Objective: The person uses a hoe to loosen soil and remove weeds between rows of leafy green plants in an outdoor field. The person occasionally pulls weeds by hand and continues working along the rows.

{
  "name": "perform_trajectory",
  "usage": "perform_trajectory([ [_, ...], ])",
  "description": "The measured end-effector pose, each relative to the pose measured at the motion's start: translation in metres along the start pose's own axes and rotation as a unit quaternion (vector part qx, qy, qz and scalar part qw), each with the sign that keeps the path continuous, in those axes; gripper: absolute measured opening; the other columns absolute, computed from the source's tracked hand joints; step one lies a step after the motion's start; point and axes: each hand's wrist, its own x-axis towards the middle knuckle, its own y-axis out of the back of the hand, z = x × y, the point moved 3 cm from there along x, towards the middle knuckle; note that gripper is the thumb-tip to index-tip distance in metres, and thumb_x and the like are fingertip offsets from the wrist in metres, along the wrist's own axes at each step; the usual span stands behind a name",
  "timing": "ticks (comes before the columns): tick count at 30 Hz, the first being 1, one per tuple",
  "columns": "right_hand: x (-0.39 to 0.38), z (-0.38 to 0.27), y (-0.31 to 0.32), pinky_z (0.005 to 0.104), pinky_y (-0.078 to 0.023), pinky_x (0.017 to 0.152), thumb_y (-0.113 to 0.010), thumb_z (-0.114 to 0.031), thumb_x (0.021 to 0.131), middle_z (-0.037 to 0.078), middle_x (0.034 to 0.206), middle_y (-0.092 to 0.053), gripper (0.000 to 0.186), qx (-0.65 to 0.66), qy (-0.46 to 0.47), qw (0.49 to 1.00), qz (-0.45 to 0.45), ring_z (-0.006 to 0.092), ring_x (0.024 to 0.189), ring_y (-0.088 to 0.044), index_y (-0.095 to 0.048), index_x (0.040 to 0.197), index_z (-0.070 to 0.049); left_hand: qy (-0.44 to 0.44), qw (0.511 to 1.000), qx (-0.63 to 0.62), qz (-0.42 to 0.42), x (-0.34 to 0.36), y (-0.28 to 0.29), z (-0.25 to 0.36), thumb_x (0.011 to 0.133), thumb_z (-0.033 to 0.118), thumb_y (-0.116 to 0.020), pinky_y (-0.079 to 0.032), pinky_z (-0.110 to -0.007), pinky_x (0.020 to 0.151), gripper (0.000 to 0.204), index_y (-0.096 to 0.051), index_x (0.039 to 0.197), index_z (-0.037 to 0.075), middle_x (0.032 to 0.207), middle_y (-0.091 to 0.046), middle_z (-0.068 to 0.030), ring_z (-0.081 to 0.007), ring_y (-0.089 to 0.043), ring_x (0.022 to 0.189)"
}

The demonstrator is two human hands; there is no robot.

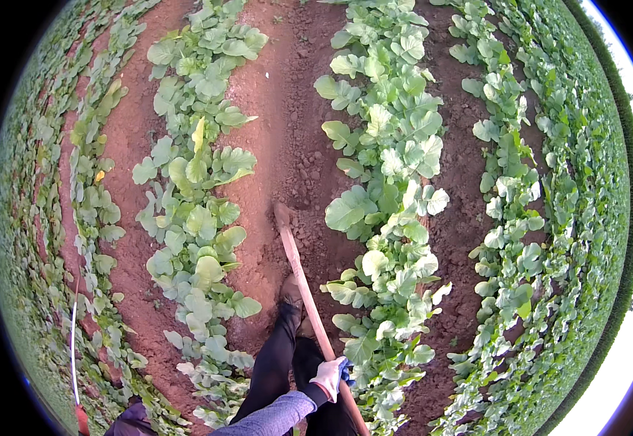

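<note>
**Hoe gripped low on the handle, blade down in the furrow**

Gloved left hand point(329, 378) clenched around the wooden hoe handle point(309, 291), near the lower edge of the view, with a grey-blue knit sleeve point(276, 416) running in from below. Glove pale pink-white with a blue patch on the side toward the handle. Right hand out of sight; impossible to tell what it holds.

Handle slanting up and to the left from the gripping hand, past the dark trouser legs point(276, 363) and just beside a muddy shoe point(291, 291). Hoe blade point(281, 214) at the far end, well apart from the hand, resting on or in the reddish-brown soil point(287, 131) of the bare furrow. Blade caked in the same earth, so its edge hard to make out. Lower end of the handle passing beyond the hand toward the bottom edge.

Rows of broad-leaved green plants on both sides: one row point(196, 182) to the left of the furrow, another, denser row point(393, 167) to the right, its leaves close beside the handle and the hand. Further rows beyond, bending with the lens toward the rim. Thin white line point(74, 341) at lower left, with a red end near the bottom edge; unclear what it is. Bright sky along the right rim.
</note>
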Motion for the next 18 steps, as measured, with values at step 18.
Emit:
perform_trajectory([
  [18,-0.043,-0.519,-0.021,0.0275,-0.038,0.039,-0.065,-0.024,0.090,-0.002,0.060,-0.048,0.021,0.233,0.377,0.888,-0.124,0.0087,0.044,-0.043,-0.051,0.091,-0.009,-0.477,0.824,0.285,0.113,-0.152,-0.194,0.473,0.089,0.031,-0.061,-0.047,-0.034,0.043,0.026,-0.053,0.081,0.008,0.057,-0.051,-0.0009,-0.0161,-0.051,0.047],
])
